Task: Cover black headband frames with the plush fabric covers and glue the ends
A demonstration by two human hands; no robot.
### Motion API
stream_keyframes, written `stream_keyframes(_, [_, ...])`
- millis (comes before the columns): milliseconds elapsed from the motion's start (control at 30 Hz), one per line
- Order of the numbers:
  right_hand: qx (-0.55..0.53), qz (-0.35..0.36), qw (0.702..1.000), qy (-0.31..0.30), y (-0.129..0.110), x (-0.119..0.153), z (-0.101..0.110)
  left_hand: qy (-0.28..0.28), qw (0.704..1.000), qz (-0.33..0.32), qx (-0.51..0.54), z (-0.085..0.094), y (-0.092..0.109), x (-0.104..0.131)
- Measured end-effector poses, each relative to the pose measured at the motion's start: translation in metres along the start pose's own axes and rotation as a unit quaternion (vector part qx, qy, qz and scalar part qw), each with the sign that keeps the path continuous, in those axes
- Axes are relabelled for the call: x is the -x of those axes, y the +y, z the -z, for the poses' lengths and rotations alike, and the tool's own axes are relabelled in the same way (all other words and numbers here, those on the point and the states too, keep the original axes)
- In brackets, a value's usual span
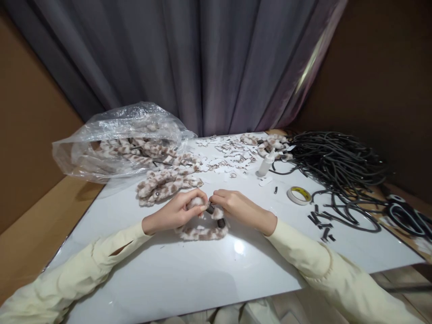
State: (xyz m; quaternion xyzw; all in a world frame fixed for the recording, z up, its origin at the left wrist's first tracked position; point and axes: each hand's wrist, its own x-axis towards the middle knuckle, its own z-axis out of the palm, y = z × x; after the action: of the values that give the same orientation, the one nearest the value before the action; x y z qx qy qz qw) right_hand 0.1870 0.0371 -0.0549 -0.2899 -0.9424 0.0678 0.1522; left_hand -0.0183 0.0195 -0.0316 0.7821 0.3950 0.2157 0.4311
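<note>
Near the middle of the white table, my left hand (180, 209) pinches a white-and-brown spotted furry strap (202, 233) between thumb and fingers. Close against it, my right hand (234, 206) is closed on the strap's other side, its fingertips partly hidden. Between the two hands shows a short length of black tube (210, 209), and a second dark piece (221, 222) sits just below on the strap. The strap's lower part curves in a loop resting on the table. Left of my left hand lies a bundle of similar furry straps (157, 185).
A clear plastic bag (91, 148) of furry straps stands back left. Small metal clasps and paper bits (232, 155) lie scattered behind my hands. To the right are a glue bottle (265, 165), a tape roll (299, 195), cut black pieces (320, 220), piled black cords (337, 157) and scissors (403, 216).
</note>
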Motion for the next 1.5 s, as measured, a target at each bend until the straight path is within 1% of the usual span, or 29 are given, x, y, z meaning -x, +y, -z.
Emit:
stream_keyframes(133, [0.013, 0.004, 1.000, -0.001, -0.001, 0.001, 0.000, 0.027, 0.999, -0.024, -0.031, -0.001, -0.005, 0.000])
stream_keyframes(300, [-0.088, 0.007, 0.996, -0.017, 0.002, -0.002, -0.001, 0.002, 0.997, -0.041, -0.058, -0.001, -0.012, -0.001])
stream_keyframes(433, [-0.138, -0.017, 0.990, -0.029, 0.009, -0.003, -0.002, 0.033, 0.995, -0.038, -0.087, -0.003, -0.013, 0.000])
stream_keyframes(500, [-0.143, -0.033, 0.989, 0.007, 0.012, -0.003, -0.003, 0.062, 0.995, -0.024, -0.077, -0.005, -0.012, -0.001])
stream_keyframes(533, [-0.142, -0.043, 0.988, 0.043, 0.013, -0.002, -0.004, 0.082, 0.995, -0.006, -0.056, -0.005, -0.012, -0.002])
stream_keyframes(600, [-0.128, -0.060, 0.980, 0.140, 0.012, 0.000, -0.004, 0.131, 0.990, 0.049, 0.016, -0.005, -0.013, -0.005])
stream_keyframes(633, [-0.116, -0.061, 0.974, 0.186, 0.010, 0.000, -0.003, 0.154, 0.983, 0.079, 0.065, -0.005, -0.014, -0.008])
stream_keyframes(667, [-0.103, -0.053, 0.969, 0.218, 0.008, 0.001, -0.003, 0.173, 0.971, 0.106, 0.123, -0.004, -0.015, -0.011])
stream_keyframes(700, [-0.093, -0.042, 0.967, 0.232, 0.005, 0.001, -0.002, 0.186, 0.954, 0.131, 0.194, -0.003, -0.017, -0.014])
stream_keyframes(733, [-0.086, -0.033, 0.970, 0.224, 0.002, 0.000, -0.002, 0.192, 0.933, 0.150, 0.266, -0.002, -0.019, -0.017])
stream_keyframes(767, [-0.080, -0.031, 0.977, 0.197, -0.002, -0.002, -0.002, 0.191, 0.909, 0.165, 0.332, 0.000, -0.022, -0.019])
stream_keyframes(800, [-0.072, -0.039, 0.984, 0.157, -0.005, -0.005, -0.002, 0.190, 0.886, 0.176, 0.385, 0.002, -0.024, -0.021])
stream_keyframes(867, [-0.044, -0.081, 0.993, 0.071, -0.012, -0.015, -0.002, 0.196, 0.845, 0.199, 0.457, 0.007, -0.027, -0.023])
stream_keyframes(900, [-0.026, -0.108, 0.993, 0.040, -0.015, -0.021, -0.003, 0.205, 0.829, 0.210, 0.476, 0.010, -0.029, -0.023])
stream_keyframes(967, [-0.010, -0.158, 0.987, 0.011, -0.021, -0.034, -0.003, 0.223, 0.802, 0.231, 0.504, 0.017, -0.031, -0.022])
stream_keyframes(1000, [-0.020, -0.176, 0.984, 0.012, -0.024, -0.040, -0.003, 0.227, 0.792, 0.239, 0.514, 0.020, -0.032, -0.021])
stream_keyframes(1033, [-0.037, -0.190, 0.981, 0.021, -0.027, -0.045, -0.004, 0.228, 0.788, 0.242, 0.518, 0.023, -0.032, -0.020])
stream_keyframes(1133, [-0.090, -0.219, 0.970, 0.056, -0.035, -0.054, -0.007, 0.215, 0.786, 0.241, 0.527, 0.029, -0.030, -0.018])
stream_keyframes(1167, [-0.098, -0.227, 0.967, 0.060, -0.037, -0.056, -0.009, 0.208, 0.791, 0.237, 0.524, 0.030, -0.029, -0.017])
stream_keyframes(1233, [-0.127, -0.247, 0.959, 0.056, -0.037, -0.059, -0.015, 0.194, 0.819, 0.211, 0.497, 0.029, -0.025, -0.015])
stream_keyframes(1300, [-0.203, -0.261, 0.943, 0.046, -0.036, -0.063, -0.020, 0.185, 0.852, 0.176, 0.458, 0.027, -0.020, -0.013])
stream_keyframes(1333, [-0.245, -0.264, 0.932, 0.042, -0.034, -0.064, -0.022, 0.183, 0.862, 0.163, 0.443, 0.026, -0.018, -0.012])
stream_keyframes(1400, [-0.309, -0.265, 0.913, 0.037, -0.032, -0.067, -0.024, 0.182, 0.875, 0.144, 0.425, 0.023, -0.014, -0.011])
stream_keyframes(1500, [-0.340, -0.265, 0.902, 0.026, -0.031, -0.068, -0.022, 0.203, 0.900, 0.105, 0.371, 0.020, -0.009, -0.009])
